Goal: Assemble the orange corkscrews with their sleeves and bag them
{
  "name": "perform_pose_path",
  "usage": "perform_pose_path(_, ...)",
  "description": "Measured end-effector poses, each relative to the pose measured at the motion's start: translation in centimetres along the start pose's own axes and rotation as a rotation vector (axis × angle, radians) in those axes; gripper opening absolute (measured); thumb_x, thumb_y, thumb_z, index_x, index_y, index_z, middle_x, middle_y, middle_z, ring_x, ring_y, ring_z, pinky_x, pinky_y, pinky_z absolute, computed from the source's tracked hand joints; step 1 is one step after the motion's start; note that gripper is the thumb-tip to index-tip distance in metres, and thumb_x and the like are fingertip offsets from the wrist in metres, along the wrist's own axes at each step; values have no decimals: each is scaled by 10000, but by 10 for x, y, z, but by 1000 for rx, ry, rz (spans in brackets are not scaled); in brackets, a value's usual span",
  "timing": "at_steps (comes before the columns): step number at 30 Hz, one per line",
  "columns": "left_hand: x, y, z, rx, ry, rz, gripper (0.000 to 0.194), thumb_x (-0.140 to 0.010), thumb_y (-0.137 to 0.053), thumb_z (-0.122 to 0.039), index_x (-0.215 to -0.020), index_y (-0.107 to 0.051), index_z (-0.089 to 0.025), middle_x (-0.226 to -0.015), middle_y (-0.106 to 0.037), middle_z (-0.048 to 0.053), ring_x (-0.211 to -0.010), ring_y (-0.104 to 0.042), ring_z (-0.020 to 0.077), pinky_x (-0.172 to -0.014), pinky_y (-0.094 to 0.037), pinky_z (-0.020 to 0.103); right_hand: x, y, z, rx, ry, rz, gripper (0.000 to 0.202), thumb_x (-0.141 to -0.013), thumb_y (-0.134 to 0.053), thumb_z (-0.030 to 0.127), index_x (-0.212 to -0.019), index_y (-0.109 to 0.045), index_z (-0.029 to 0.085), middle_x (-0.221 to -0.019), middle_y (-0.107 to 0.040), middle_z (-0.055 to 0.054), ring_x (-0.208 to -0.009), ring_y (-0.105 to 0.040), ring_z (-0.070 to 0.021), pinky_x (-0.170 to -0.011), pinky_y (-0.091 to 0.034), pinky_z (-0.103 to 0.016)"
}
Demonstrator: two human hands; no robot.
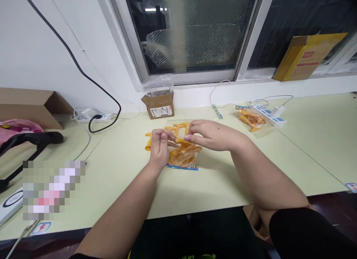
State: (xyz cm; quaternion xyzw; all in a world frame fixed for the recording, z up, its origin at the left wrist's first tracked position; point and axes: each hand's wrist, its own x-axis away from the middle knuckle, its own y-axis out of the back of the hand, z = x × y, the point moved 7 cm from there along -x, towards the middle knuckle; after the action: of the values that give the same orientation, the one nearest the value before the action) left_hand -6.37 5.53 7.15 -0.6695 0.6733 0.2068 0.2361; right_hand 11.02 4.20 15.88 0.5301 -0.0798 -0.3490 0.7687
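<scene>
A clear plastic bag (186, 158) with a colourful printed strip lies on the table, with yellow-orange plastic toy parts inside. My left hand (160, 149) is closed at the bag's left far corner, thumb raised and fingers curled. Over its far right side, my right hand (208, 134) bends down with thumb and fingers drawn together; what lies between them is hidden. Just beyond the hands are loose yellow plastic parts (176, 129), partly covered by my fingers. Left of my left hand rests another yellow piece (148, 143) with a round end.
A small cardboard box (158, 105) stands by the window. To the right, a second bag of orange parts (251, 118) lies beside a power strip (269, 114). At left are a black strap-like frame (33, 138), a larger carton (28, 104) and a black cable (75, 61).
</scene>
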Motion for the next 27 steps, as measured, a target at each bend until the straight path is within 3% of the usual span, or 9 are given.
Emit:
perform_pose_path(2, -2, 5, 2, 20, 3, -50, 300, -1030, -485, -542, -999, -395, -258, -881, -601, -13, -710, -597, 115, -568, -507, 220, 5, 8, -1, 84, -2, -10, 320, -980, -610, 455, -819, -688, 190, -907, -670, -75, -884, -608, -231, -898, -421, -396)
perform_pose_path(5, -5, 12, 6, 102, -6, -104, 293, -1029, -505, -527, -976, -392, -263, -793, -561, -34, -627, -535, 99, -573, -478, 218, 8, 17, -2, 191, 6, -123, 219, -965, -636, 348, -798, -660, 209, -885, -683, -57, -954, -598, -251, -1013, -341, -479)
perform_pose_path(8, -8, 10, 15, 221, 66, -53, 346, -969, -593, -571, -1027, -438, -267, -842, -568, -18, -743, -589, 123, -671, -518, 250, 4, 22, 1, 159, 55, -278, 197, -992, -568, 299, -819, -621, 218, -861, -658, -55, -919, -575, -241, -978, -371, -452)
perform_pose_path(13, 3, -18, 38, 327, 417, 281, 549, -855, -742, -552, -1285, -519, -294, -1094, -666, 71, -989, -695, 224, -812, -589, 374, -1, 26, 4, 44, 140, -495, 195, -1005, -511, 287, -831, -573, 225, -892, -588, -71, -872, -545, -229, -835, -439, -371)
perform_pose_path(16, 19, -35, 42, 343, 543, 504, 526, -865, -695, -634, -1235, -633, -265, -999, -707, 123, -940, -733, 293, -771, -611, 446, -1, 26, 1, 7, 165, -590, 185, -1005, -524, 309, -852, -585, 227, -934, -560, -75, -901, -548, -230, -845, -463, -384)
perform_pose_path(18, 26, -41, 41, 375, 564, 586, 509, -867, -674, -661, -1175, -677, -256, -971, -720, 133, -929, -745, 316, -771, -619, 482, -1, 24, -2, -6, 170, -641, 171, -990, -557, 331, -863, -603, 227, -955, -537, -77, -919, -545, -234, -864, -482, -409)
perform_pose_path(22, 28, -40, 41, 459, 583, 535, 461, -907, -694, -544, -1287, -619, -297, -1054, -731, 106, -1011, -745, 287, -847, -622, 461, 1, 25, -14, -89, 95, -722, 182, -935, -645, 418, -1002, -641, 248, -1085, -515, -91, -1050, -534, -259, -924, -519, -453)
perform_pose_path(25, 24, -36, 42, 463, 588, 448, 490, -885, -757, -437, -1324, -591, -295, -1107, -733, 94, -1079, -727, 274, -884, -617, 437, 6, 33, -30, -214, -14, -784, 524, -842, -745, 496, -1283, -544, 296, -1321, -471, -109, -1207, -496, -279, -918, -554, -443)
perform_pose_path(27, 20, -34, 42, 439, 562, 423, 485, -851, -799, -393, -1284, -619, -270, -1124, -736, 99, -1079, -724, 276, -896, -613, 437, 9, 36, -45, -299, -100, -750, 758, -780, -800, 521, -1411, -430, 321, -1434, -426, -123, -1275, -477, -293, -904, -568, -442)
